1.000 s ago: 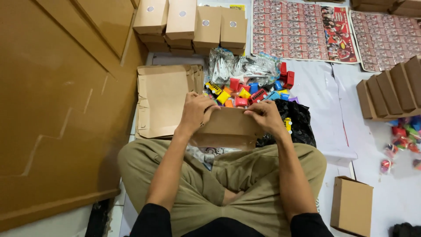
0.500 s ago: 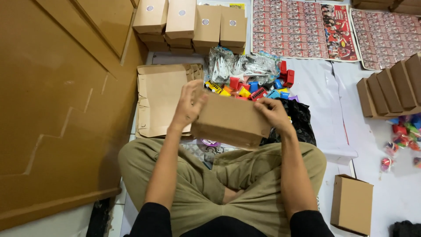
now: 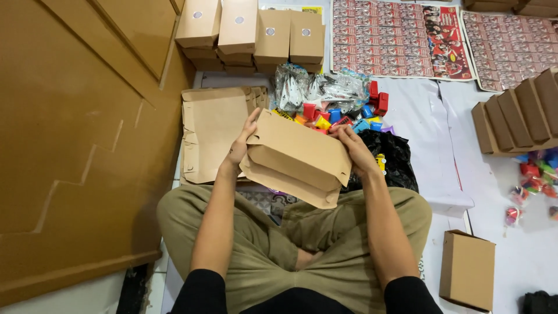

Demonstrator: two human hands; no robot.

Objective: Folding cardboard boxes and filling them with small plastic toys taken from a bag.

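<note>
I sit cross-legged and hold a half-folded brown cardboard box [image 3: 293,157] over my lap. My left hand [image 3: 241,145] grips its left end, fingers along the upper flap. At the box's far right corner, my right hand [image 3: 356,152] clasps the edge. The box is tilted, with its flaps loose toward my knees. Just beyond it lies a heap of small colourful toys [image 3: 334,116] and clear plastic packets [image 3: 317,87].
A stack of flat unfolded box blanks [image 3: 212,131] lies at my left. Finished boxes [image 3: 250,29] stand at the back, more at the right [image 3: 517,116], and one [image 3: 468,270] by my right knee. Printed sheets [image 3: 401,38], a black bag [image 3: 392,157], a wooden panel [image 3: 70,145].
The box was flat and low over my lap; I have lifted it, turned it and opened it into a fuller shape, with my hands moving apart to its two ends.
</note>
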